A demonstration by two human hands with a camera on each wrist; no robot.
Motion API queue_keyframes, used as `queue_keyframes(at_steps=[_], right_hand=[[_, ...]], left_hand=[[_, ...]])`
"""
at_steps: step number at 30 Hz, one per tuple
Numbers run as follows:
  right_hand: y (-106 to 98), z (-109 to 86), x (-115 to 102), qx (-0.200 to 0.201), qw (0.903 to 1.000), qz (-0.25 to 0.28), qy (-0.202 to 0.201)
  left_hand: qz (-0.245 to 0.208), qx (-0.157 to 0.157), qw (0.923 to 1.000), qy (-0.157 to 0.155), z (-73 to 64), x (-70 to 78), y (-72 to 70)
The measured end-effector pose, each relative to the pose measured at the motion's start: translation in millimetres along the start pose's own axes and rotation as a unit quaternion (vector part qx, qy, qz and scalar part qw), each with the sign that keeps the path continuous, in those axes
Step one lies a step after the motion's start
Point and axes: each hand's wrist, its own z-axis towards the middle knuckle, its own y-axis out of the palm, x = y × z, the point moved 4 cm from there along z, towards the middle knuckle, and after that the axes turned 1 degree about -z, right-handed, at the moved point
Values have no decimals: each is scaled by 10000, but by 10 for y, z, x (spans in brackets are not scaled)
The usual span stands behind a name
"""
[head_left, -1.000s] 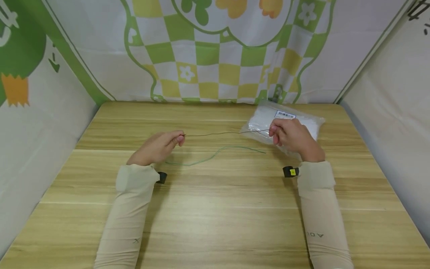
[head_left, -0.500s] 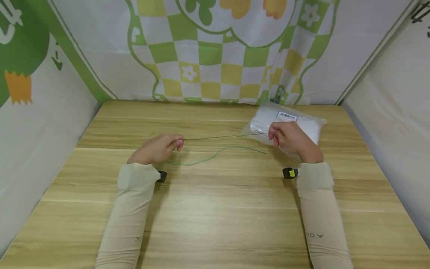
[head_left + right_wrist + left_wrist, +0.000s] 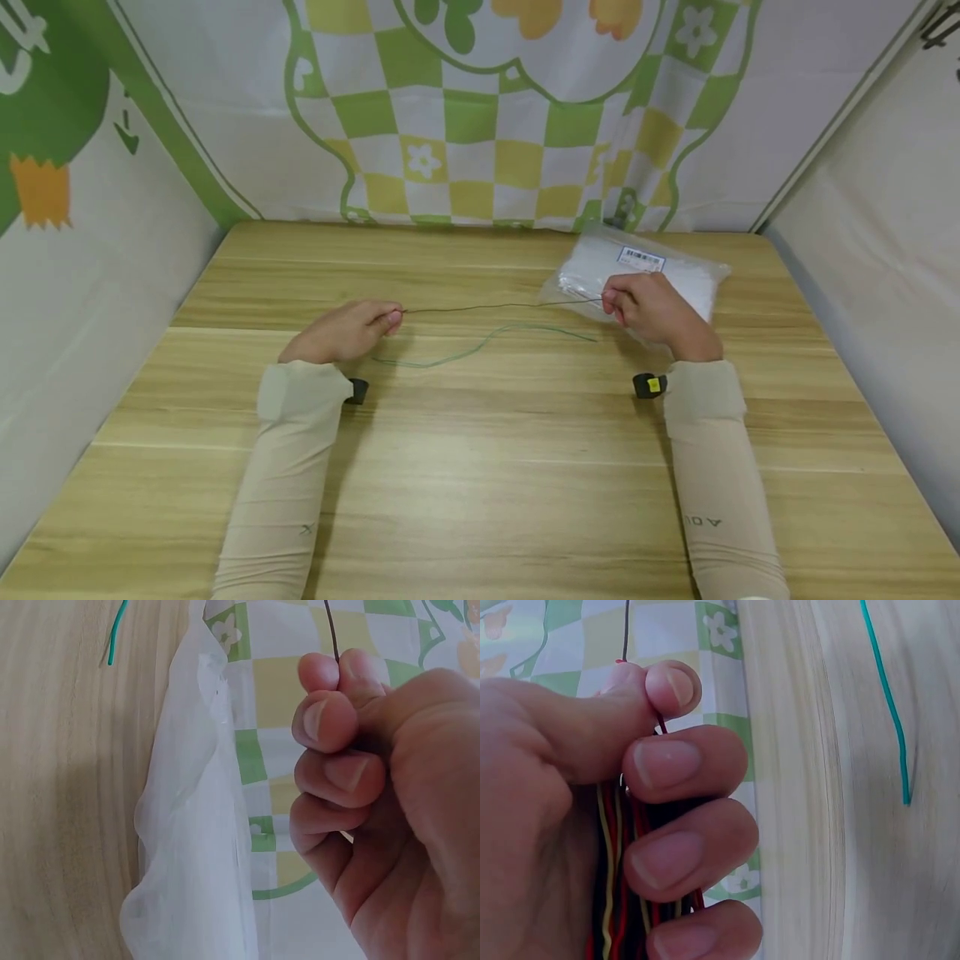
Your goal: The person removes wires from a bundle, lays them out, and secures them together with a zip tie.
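Observation:
Both hands hold a thin dark wire (image 3: 480,307) stretched nearly straight above the table in the head view. My left hand (image 3: 347,330) pinches one end between thumb and forefinger. Its other fingers curl round a bundle of red, yellow and black wires (image 3: 613,870), seen in the left wrist view and hidden from the head view. At the other end, my right hand (image 3: 651,308) pinches the wire tip between thumb and forefinger, its remaining fingers folded in. A green wire (image 3: 517,326) lies in a loose S-curve on the table, just nearer than the dark one.
A clear plastic bag (image 3: 581,262) with white contents and a barcode label lies at the back right, partly under my right hand in this view. The wooden table (image 3: 480,483) is bounded by printed cloth (image 3: 465,117) behind and at both sides.
Both hands have come slightly nearer with the dark wire between them. Lately the left hand has shifted a little to the left. The green wire and the bag lie as before.

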Motion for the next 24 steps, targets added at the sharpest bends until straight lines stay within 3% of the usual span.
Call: queue_keyframes(at_steps=[5,12,18,24], right_hand=[[6,7,19,-40,10000,65,65],[0,4,19,-102,9999,60,70],[-1,-9,59,-17,9999,-79,88],[53,19,76,-52,10000,-33,-64]], left_hand=[[-118,-88,9999,-58,-15,-14,-7],[-95,-112,9998,93,-41,6,-23],[-186,-269,9993,-204,-69,-63,-28],[-323,-231,9985,-370,-82,-160,-35]])
